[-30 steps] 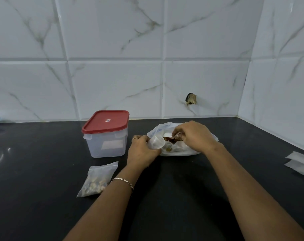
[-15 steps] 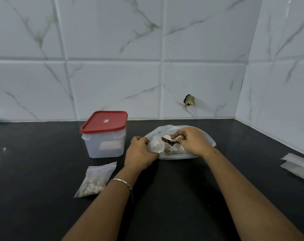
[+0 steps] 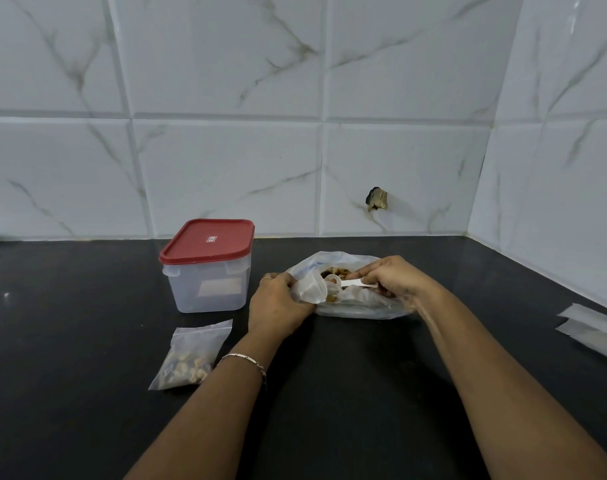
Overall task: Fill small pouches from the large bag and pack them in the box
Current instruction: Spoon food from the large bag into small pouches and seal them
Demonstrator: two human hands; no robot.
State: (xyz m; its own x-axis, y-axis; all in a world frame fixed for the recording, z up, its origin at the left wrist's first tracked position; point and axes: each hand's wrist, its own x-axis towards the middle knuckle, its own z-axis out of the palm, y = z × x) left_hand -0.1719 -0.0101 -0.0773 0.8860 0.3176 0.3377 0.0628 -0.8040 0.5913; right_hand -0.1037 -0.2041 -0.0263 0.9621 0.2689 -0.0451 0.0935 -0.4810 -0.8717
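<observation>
Two hands, filling step: your left hand [image 3: 281, 306] holds the small pouch [image 3: 309, 291] open, your right hand [image 3: 399, 282] pinches the scoop [image 3: 350, 283] at its three o'clock; next, tip it in.

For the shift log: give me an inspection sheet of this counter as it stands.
Surface: black countertop, glossy.
Job's things: large bag lies open, brownish pieces inside; box with red lid on; filled pouch flat in front of the box; flat pouches at right edge, apparently empty.
Clutter: nothing seen.
Hands: left hand grips small pouch at the bag's mouth; right hand pinches white scoop over the bag.
Cables: nothing seen.
Surroundings: white marbled wall tiles; dark hole in one.
</observation>
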